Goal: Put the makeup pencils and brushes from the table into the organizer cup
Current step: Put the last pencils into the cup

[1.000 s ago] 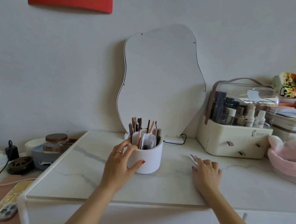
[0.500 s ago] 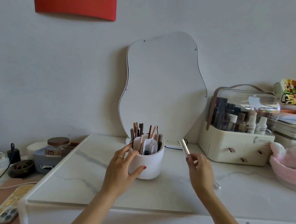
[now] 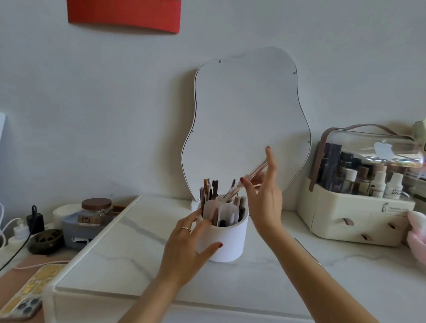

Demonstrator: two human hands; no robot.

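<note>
In the head view we see the cup (image 3: pixel 224 238) standing upright at the centre of the white counter (image 3: pixel 127 263), with pencils and brushes (image 3: pixel 209 192) poking out of its compartments. Our left hand (image 3: pixel 186 246) wraps the cup from its 9 o'clock side, fingers on the rim and thumb pressed on the front wall, so that grip is closed around the cup. Our right hand (image 3: pixel 264 188) is raised at the cup's 1 o'clock, above the rim. Its grip pinches a slim pinkish pencil (image 3: pixel 249 179) between thumb and fingers, the forefinger stretched upward. The pencil tilts, its upper end toward 2 o'clock and its lower tip down at the cup's back compartments; we cannot tell whether the tip is already inside.

Behind the cup at 12 o'clock a wavy mirror (image 3: pixel 246 118) leans on the wall. At 3 o'clock a cream box (image 3: pixel 352 218) with a clear lid holds bottles. At 9 o'clock, off the counter's edge, stands a jar (image 3: pixel 96 208), and at 8 o'clock lies a phone (image 3: pixel 30 292).
</note>
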